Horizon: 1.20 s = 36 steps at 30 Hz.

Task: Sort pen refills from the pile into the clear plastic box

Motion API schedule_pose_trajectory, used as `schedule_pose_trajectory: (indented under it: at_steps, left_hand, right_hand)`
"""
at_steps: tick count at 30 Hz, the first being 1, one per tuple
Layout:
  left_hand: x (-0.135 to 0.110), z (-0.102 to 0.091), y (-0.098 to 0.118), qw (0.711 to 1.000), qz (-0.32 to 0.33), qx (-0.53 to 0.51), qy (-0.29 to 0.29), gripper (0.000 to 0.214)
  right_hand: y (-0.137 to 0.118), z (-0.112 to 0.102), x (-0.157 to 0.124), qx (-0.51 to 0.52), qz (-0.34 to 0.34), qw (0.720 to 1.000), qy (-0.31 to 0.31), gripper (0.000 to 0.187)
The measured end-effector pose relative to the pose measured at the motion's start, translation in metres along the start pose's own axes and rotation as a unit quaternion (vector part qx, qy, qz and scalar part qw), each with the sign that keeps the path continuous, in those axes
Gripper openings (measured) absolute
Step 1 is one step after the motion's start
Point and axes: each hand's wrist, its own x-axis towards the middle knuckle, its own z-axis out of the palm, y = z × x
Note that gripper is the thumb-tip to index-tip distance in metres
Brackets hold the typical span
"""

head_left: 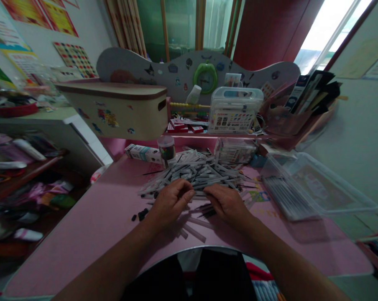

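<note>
A heap of grey pen barrels (198, 173) lies in the middle of the pink desk (95, 221). My left hand (170, 201) and my right hand (227, 202) rest at the heap's near edge, fingers curled and pinched toward each other around a thin pen part (199, 195) between them. Several loose barrels (193, 232) and thin dark refills lie under and just in front of my hands. A few small black caps (141, 215) sit on the desk to the left of my left hand.
A clear plastic tray (314, 188) with a row of pens stands at the right. Behind the heap are a small round jar (166, 148), a carton (143, 152), a clear handled case (234, 109) and a cream storage box (116, 108). Cluttered shelves fill the left side.
</note>
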Motion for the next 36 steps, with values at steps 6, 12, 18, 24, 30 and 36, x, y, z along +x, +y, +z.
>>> schedule_pose_trajectory:
  at_steps: [6,12,18,24,30,36]
  left_hand:
    - [0.002,-0.0015,0.0023,0.999,0.015,0.034,0.0,0.017]
    - [0.0009,-0.0012,0.0011,1.0,0.015,0.024,0.001,0.014]
    - [0.0008,-0.002,0.0008,1.0,0.013,0.019,-0.012,0.012]
    - [0.001,0.0004,0.0029,0.999,0.004,0.033,-0.013,0.016]
    - [0.0003,0.0023,0.0031,0.999,-0.002,0.039,-0.01,0.017]
    - [0.0006,0.0001,0.0008,0.999,0.02,0.039,-0.009,0.014]
  right_hand:
    - [0.0004,0.0002,-0.0004,0.009,0.006,1.0,-0.001,0.018]
    - [0.0,-0.0003,-0.0007,0.011,0.011,1.0,-0.008,0.018]
    - [-0.001,-0.0018,-0.0004,0.022,0.018,1.0,-0.013,0.017]
    - [-0.0024,-0.0021,-0.0007,0.032,0.026,0.999,-0.019,0.017]
    - [-0.001,0.0001,-0.0015,0.04,0.022,0.999,-0.016,0.017]
    - [-0.0007,-0.0011,-0.0008,0.03,0.011,0.999,-0.01,0.018]
